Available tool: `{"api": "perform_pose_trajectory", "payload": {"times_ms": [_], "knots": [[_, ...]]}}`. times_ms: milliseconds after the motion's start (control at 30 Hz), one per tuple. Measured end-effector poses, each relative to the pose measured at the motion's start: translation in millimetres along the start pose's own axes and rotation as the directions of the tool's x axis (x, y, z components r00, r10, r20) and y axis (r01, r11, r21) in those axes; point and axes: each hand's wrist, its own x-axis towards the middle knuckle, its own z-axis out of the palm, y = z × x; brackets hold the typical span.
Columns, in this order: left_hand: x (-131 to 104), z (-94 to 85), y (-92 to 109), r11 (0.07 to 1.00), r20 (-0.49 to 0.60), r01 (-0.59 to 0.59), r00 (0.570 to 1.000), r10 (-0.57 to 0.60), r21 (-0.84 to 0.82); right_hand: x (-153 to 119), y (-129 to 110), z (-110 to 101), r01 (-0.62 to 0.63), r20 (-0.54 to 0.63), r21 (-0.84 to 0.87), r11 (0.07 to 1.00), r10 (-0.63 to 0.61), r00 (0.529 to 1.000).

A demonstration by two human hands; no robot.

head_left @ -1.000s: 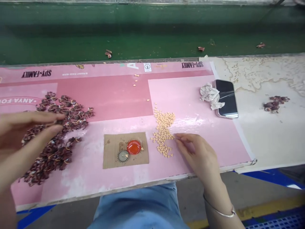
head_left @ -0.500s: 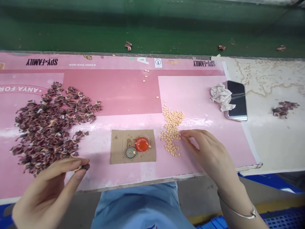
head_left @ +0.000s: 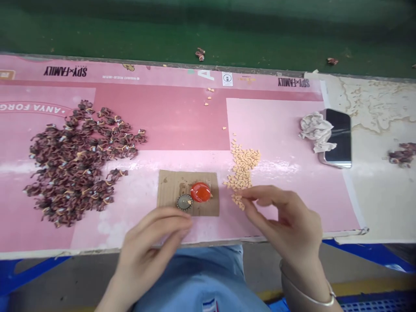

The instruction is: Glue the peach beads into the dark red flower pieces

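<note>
My left hand is closed in a pinch just in front of a cardboard piece; its fingers hide the small dark-brown figure seen in them a moment earlier. On the cardboard lie a crimped metal bottle cap, with a tan bit in it, and a glossy orange-red round cap. To the right, my right hand pinches at the near end of a pile of small tan pieces. Its thumb and fingertip meet there, and what lies between them is too small to make out. A heap of brown figures spreads at left.
A phone with crumpled tissue on its edge lies at right. Farther right sits a small group of brown figures. Beyond the pink printed sheet runs a green surface with loose figures on it.
My left hand has moved right, from the brown heap to the cardboard's front edge. My right hand has shifted to the pile's near end. The whole view has shifted slightly.
</note>
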Motion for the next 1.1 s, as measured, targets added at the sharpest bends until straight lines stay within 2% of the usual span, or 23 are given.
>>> {"api": "perform_pose_trajectory", "payload": {"times_ms": [100,267,367,533,900,1000,1100], "knots": [[8,16.2,4,0.999,0.026,-0.043,0.999,0.042,0.007,3,-26,12,0.089,0.073,0.241,0.966,-0.109,0.991],[8,21.4,5,1.000,-0.028,0.007,1.000,-0.007,0.008,3,-39,28,0.165,0.097,0.289,0.943,-0.200,0.975],[6,20.9,6,0.999,-0.052,0.032,0.998,-0.032,0.004,0,-41,33,0.130,0.090,0.296,0.946,-0.163,0.983],[6,23.5,7,0.999,-0.085,0.034,0.996,-0.037,-0.032,-3,-45,39,0.012,0.013,0.378,0.926,-0.018,1.000],[4,21.6,2,1.000,-0.061,-0.004,0.998,0.002,-0.026,-1,-45,41,-0.052,0.046,0.445,0.894,0.035,0.998],[2,20.7,0,0.999,-0.037,-0.008,0.999,0.006,-0.034,-1,-42,39,-0.074,0.050,0.425,0.902,0.059,0.997],[-1,17.8,-3,0.998,-0.036,0.010,0.999,-0.012,-0.058,1,-32,36,-0.075,0.010,0.299,0.951,0.076,0.997]]}}
